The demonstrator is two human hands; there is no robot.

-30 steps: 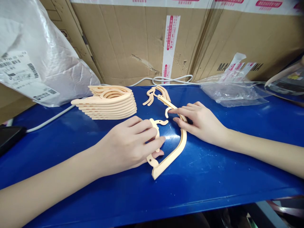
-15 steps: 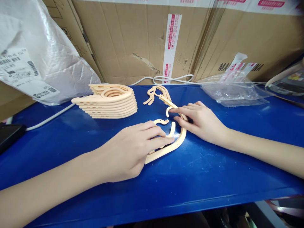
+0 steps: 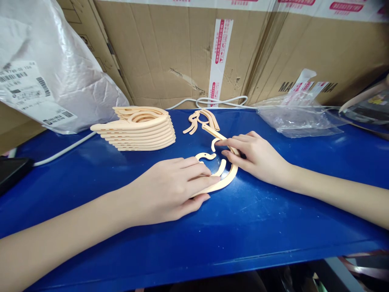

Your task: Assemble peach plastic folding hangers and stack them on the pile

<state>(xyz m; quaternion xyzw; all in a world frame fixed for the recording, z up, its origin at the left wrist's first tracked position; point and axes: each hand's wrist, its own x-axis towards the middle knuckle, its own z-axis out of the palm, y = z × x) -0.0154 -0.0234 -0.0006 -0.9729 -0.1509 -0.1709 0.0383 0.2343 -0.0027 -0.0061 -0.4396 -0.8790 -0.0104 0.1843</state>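
A beige plastic folding hanger [image 3: 230,177] lies spread on the blue table, its two arms angled apart and its curved hook parts pointing left. My left hand [image 3: 179,188] is closed around the near arm, thumb on the near side and fingers over the top, so that arm's end is hidden. With thumb and index finger, my right hand [image 3: 255,154] grips the far arm. A loose-looking curved hook piece [image 3: 206,155] shows just beyond my left fingers; whether it is joined to the hanger is hidden. Farther back sits another small folded hanger [image 3: 209,117].
A stack of several folded hangers [image 3: 139,132] stands at the back left beside a silvery parcel bag [image 3: 82,81]. Clear plastic bags [image 3: 300,113] lie at the back right. A white cable [image 3: 67,151] runs across the table, and cardboard boxes [image 3: 170,48] form the back.
My left hand has shifted slightly, and its thumb now shows along the near side of the hanger's near arm. The right hand has hardly moved.
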